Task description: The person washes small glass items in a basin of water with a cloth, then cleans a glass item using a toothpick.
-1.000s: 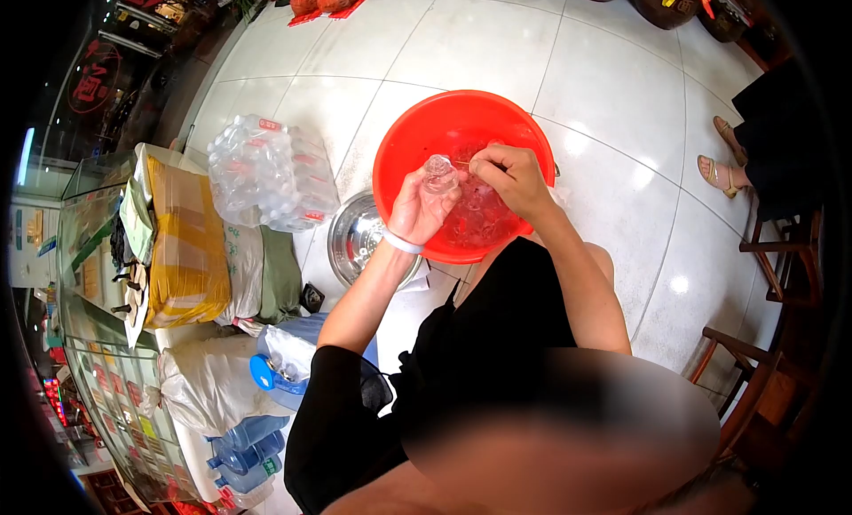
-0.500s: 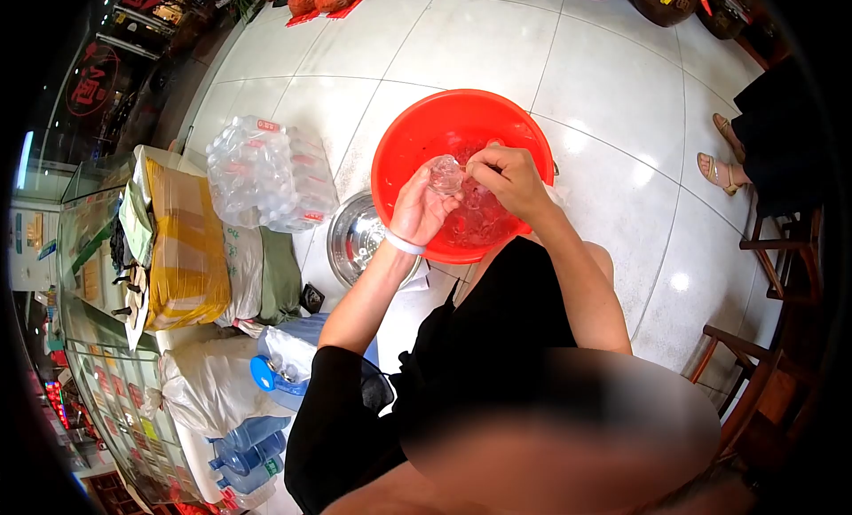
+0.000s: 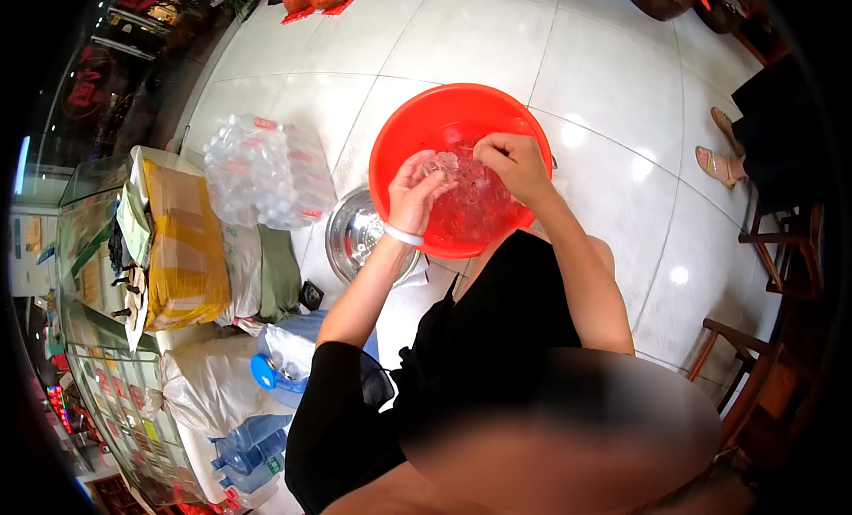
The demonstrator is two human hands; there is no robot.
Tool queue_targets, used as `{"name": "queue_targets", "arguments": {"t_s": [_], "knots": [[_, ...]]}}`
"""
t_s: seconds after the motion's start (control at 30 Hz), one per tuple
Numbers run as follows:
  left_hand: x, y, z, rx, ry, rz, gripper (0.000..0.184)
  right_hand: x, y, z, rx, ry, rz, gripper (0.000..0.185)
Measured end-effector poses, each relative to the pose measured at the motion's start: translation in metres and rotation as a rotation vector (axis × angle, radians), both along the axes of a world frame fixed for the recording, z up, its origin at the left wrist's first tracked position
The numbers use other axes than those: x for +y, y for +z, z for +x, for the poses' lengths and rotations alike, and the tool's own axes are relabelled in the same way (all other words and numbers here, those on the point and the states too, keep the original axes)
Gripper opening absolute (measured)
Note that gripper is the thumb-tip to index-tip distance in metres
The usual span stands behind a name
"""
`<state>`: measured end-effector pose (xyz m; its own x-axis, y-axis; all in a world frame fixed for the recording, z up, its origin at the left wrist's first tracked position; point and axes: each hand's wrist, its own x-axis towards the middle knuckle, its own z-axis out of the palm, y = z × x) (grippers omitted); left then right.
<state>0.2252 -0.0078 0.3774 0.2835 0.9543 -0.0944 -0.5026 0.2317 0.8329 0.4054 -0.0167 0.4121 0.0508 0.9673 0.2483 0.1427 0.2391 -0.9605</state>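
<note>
A clear, glassy-looking piece (image 3: 441, 164) is held in the curled fingers of my left hand (image 3: 414, 196), which wears a pale band at the wrist. My right hand (image 3: 515, 165) is just to its right, thumb and fingers closed together; anything pinched there is too small to make out. Both hands are over a large red plastic basin (image 3: 386, 151). Lower in the basin lie more clear, shiny pieces (image 3: 475, 215), possibly in water; their kind is hard to tell.
A perforated steel bowl (image 3: 342, 240) sits left of the basin. Beyond it are shrink-wrapped bottles (image 3: 266, 173), a taped carton (image 3: 186, 249), sacks (image 3: 280, 271) and blue water jugs (image 3: 248, 448). A person's sandalled foot (image 3: 721, 166) and wooden chairs (image 3: 741, 355) are at right.
My left hand has turned and its fingers have curled further round the clear piece. My right hand has shifted slightly up and right, its knuckles now higher.
</note>
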Motion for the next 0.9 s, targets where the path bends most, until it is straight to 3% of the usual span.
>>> {"name": "queue_targets", "arguments": {"t_s": [0.1,0.17,0.2,0.23,0.27,0.3,0.37,0.4,0.5,0.53,0.63,0.7,0.77,0.83,0.9], "knots": [[0.007,-0.02,-0.01,0.118,0.084,-0.054,0.03,0.003,-0.008,0.005,-0.173,-0.078,-0.047,0.017],[0.015,-0.047,-0.033,0.3,0.055,-0.196,0.027,0.01,-0.027,0.003,-0.403,-0.011,-0.064,0.018],[0.017,-0.065,-0.042,0.384,0.089,-0.145,0.027,0.015,-0.037,-0.001,-0.411,-0.007,-0.069,0.018],[0.016,-0.071,-0.047,0.374,0.092,-0.154,0.027,0.02,-0.048,-0.005,-0.588,0.054,-0.185,0.018],[0.013,-0.076,-0.052,0.539,0.109,-0.001,0.026,0.024,-0.061,-0.011,-0.765,0.119,-0.305,0.018],[0.012,-0.081,-0.057,0.703,0.126,0.154,0.026,0.028,-0.074,-0.016,-0.778,0.128,-0.311,0.018],[0.008,-0.087,-0.064,0.785,0.127,0.277,0.027,0.036,-0.102,-0.024,-1.135,0.217,-0.364,0.02],[0.007,-0.09,-0.068,0.877,0.122,0.412,0.027,0.041,-0.115,-0.028,-1.146,0.229,-0.368,0.02],[-0.001,-0.094,-0.066,0.844,0.122,0.35,0.028,0.059,-0.156,-0.038,-1.249,0.323,-0.387,0.021],[-0.001,-0.097,-0.067,0.998,0.14,0.504,0.029,0.064,-0.166,-0.041,-1.277,0.37,-0.419,0.02],[-0.006,-0.104,-0.064,1.075,0.242,0.676,0.032,0.071,-0.191,-0.044,-1.391,0.479,-0.465,0.019],[-0.006,-0.11,-0.065,1.037,0.235,0.556,0.033,0.073,-0.2,-0.04,-1.477,0.55,-0.477,0.019],[-0.004,-0.104,-0.065,1.104,0.273,0.661,0.034,0.081,-0.202,-0.035,-1.502,0.461,-0.409,0.019],[-0.005,-0.102,-0.064,1.136,0.272,0.657,0.033,0.065,-0.207,-0.046,-1.577,0.644,-0.376,0.016],[-0.004,-0.103,-0.062,1.166,0.283,0.654,0.033,0.066,-0.23,-0.047,-1.595,0.567,-0.372,0.021]]}}
